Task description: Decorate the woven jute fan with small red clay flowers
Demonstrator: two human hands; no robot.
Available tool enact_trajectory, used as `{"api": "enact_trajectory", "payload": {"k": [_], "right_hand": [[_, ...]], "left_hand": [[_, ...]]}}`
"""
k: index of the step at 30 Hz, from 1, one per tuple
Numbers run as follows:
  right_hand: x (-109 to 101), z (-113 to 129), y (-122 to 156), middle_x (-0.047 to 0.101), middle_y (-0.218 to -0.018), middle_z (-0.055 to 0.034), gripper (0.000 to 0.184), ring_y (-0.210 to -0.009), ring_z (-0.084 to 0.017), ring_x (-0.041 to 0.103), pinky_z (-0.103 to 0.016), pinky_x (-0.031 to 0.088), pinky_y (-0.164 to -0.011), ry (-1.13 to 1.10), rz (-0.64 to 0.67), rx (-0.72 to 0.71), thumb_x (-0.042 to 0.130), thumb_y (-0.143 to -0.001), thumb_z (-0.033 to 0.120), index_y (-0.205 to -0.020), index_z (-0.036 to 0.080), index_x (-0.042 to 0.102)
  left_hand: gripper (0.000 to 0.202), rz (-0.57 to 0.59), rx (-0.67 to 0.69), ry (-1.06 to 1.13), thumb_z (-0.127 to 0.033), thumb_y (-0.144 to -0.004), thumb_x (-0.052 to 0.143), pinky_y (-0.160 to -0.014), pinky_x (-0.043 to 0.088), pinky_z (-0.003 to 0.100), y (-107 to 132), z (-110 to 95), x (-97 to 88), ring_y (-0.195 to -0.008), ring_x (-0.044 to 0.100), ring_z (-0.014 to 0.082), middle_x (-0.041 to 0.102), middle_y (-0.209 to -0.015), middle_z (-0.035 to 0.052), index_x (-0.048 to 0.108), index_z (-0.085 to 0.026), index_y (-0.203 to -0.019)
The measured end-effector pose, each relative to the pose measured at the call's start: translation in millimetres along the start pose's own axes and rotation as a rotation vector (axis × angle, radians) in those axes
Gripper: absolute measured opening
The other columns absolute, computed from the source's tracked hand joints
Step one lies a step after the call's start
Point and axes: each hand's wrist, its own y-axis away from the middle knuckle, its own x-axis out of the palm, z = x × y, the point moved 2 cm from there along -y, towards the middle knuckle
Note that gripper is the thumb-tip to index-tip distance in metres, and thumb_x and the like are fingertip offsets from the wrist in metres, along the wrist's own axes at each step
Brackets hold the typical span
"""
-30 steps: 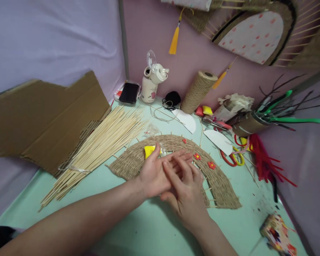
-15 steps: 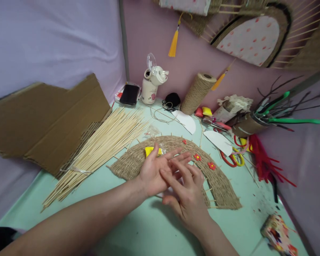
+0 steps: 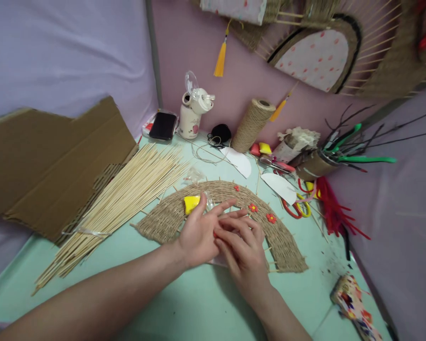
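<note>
Left hand [image 3: 199,232] palm up, fingers spread flat, over the middle of the woven arch [image 3: 170,215]. Right hand [image 3: 244,248] lies across it, fingertips pressing into the left palm; a small red bit [image 3: 216,234] shows between them, too small to identify, and whether the right hand pinches it cannot be told. The arch, a single half-ring of twine woven on sticks, lies flat on the mint table [image 3: 184,303], stick ends poking out along its rim. On the arch: 3 red flowers [image 3: 270,218], one of them small and near the top edge, plus 1 yellow block [image 3: 191,204] just beyond the left thumb, beside a clear wrapper [image 3: 209,202]. Left of the arch: 1 bundle of bamboo sticks [image 3: 128,194], partly on 1 sheet of cardboard [image 3: 57,156]. Behind: 2 white paper cut-outs [image 3: 279,185], 1 twine spool [image 3: 252,124], 1 white cup [image 3: 191,118], 1 phone [image 3: 162,126]. Right: 1 pair of scissors [image 3: 298,208] with red and yellow handles, a pile of red pipe cleaners [image 3: 335,213], 1 tub of stems [image 3: 317,163].
</note>
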Motion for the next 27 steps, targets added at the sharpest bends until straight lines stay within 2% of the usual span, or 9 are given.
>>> {"api": "enact_trajectory", "payload": {"k": [3, 6, 10, 12, 15, 17, 20, 23, 27], "right_hand": [[-5.0, -0.7, -1.5, 0.068, -0.104, -0.0041, 0.015, -0.104, -0.022, 0.052, -0.042, 0.043, -0.090, -0.081, -0.027, 0.061, 0.061, -0.089, 0.015, -0.094, 0.025, 0.070], [-22.3, -3.4, -6.1, 0.068, -0.102, -0.0037, 0.013, -0.102, -0.021, 0.056, -0.041, 0.044, -0.091, -0.124, -0.056, 0.128, 0.062, -0.089, 0.017, -0.093, 0.026, 0.070], [-53.9, -16.1, -27.0, 0.069, -0.103, -0.0056, 0.010, -0.101, -0.023, 0.060, -0.043, 0.045, -0.092, -0.129, -0.128, 0.267, 0.063, -0.089, 0.027, -0.093, 0.026, 0.071], [-61.4, -28.5, -43.4, 0.069, -0.100, -0.0061, 0.011, -0.100, -0.023, 0.061, -0.042, 0.045, -0.091, -0.081, -0.169, 0.315, 0.064, -0.087, 0.032, -0.088, 0.025, 0.072], [-51.4, -55.3, -66.7, 0.072, -0.093, -0.0049, 0.015, -0.095, -0.022, 0.061, -0.038, 0.043, -0.089, 0.015, -0.132, 0.394, 0.062, -0.085, 0.033, -0.084, 0.023, 0.072], [-34.0, -76.0, -76.0, 0.073, -0.092, -0.0044, 0.015, -0.094, -0.021, 0.061, -0.035, 0.042, -0.088, 0.074, -0.031, 0.531, 0.060, -0.083, 0.030, -0.083, 0.022, 0.073], [-9.0, -98.2, -80.5, 0.075, -0.093, -0.0050, 0.017, -0.092, -0.022, 0.061, -0.036, 0.039, -0.086, 0.119, 0.043, 0.606, 0.058, -0.082, 0.027, -0.083, 0.021, 0.074], [4.6, -109.4, -78.7, 0.075, -0.095, -0.0050, 0.019, -0.094, -0.023, 0.060, -0.038, 0.035, -0.087, 0.170, 0.093, 0.631, 0.057, -0.083, 0.028, -0.084, 0.021, 0.075], [7.4, -115.1, -77.1, 0.074, -0.100, -0.0050, 0.020, -0.099, -0.025, 0.057, -0.040, 0.031, -0.089, 0.238, 0.147, 0.626, 0.056, -0.084, 0.028, -0.087, 0.023, 0.076]], "left_hand": [[0.066, 0.033, 0.000, -0.014, -0.065, -0.092, 0.032, -0.083, 0.046, 0.035, 0.2, 1.6, 0.9, -0.100, 0.064, 0.0256, 0.063, -0.119, 0.0194, 0.049, -0.013, -0.128], [0.063, 0.069, 0.016, -0.008, -0.063, -0.093, 0.033, -0.082, 0.046, 0.032, -0.4, 0.2, 0.6, -0.098, 0.064, 0.0231, 0.064, -0.115, 0.0184, 0.052, -0.013, -0.124], [0.063, 0.070, 0.001, -0.009, -0.063, -0.092, 0.035, -0.094, 0.044, 0.039, -0.9, -1.9, 0.0, -0.105, 0.063, 0.0274, 0.064, -0.111, 0.0187, 0.055, -0.011, -0.121], [0.064, 0.065, -0.012, -0.033, -0.064, -0.091, 0.035, -0.095, 0.044, 0.041, -0.7, -2.3, 0.3, -0.104, 0.064, 0.0290, 0.065, -0.108, 0.0184, 0.057, -0.010, -0.120], [0.063, 0.058, -0.020, -0.057, -0.063, -0.092, 0.036, -0.088, 0.046, 0.038, 0.1, -2.3, 0.9, -0.093, 0.065, 0.0261, 0.066, -0.100, 0.0161, 0.060, -0.010, -0.116], [0.061, 0.045, -0.023, -0.059, -0.062, -0.092, 0.037, -0.084, 0.047, 0.036, 0.5, -2.1, 0.7, -0.088, 0.065, 0.0239, 0.066, -0.095, 0.0148, 0.062, -0.010, -0.112], [0.060, 0.026, -0.025, -0.060, -0.061, -0.092, 0.039, -0.081, 0.048, 0.034, 0.4, -1.5, -0.6, -0.085, 0.064, 0.0222, 0.065, -0.093, 0.0140, 0.062, -0.010, -0.110], [0.058, 0.022, -0.030, -0.057, -0.060, -0.092, 0.040, -0.078, 0.047, 0.032, -0.8, -0.9, -2.3, -0.083, 0.063, 0.0212, 0.065, -0.092, 0.0133, 0.062, -0.010, -0.109], [0.055, 0.008, -0.037, -0.058, -0.058, -0.093, 0.041, -0.075, 0.047, 0.031, -2.1, 0.1, -3.8, -0.081, 0.063, 0.0204, 0.065, -0.091, 0.0127, 0.063, -0.010, -0.108]]}}
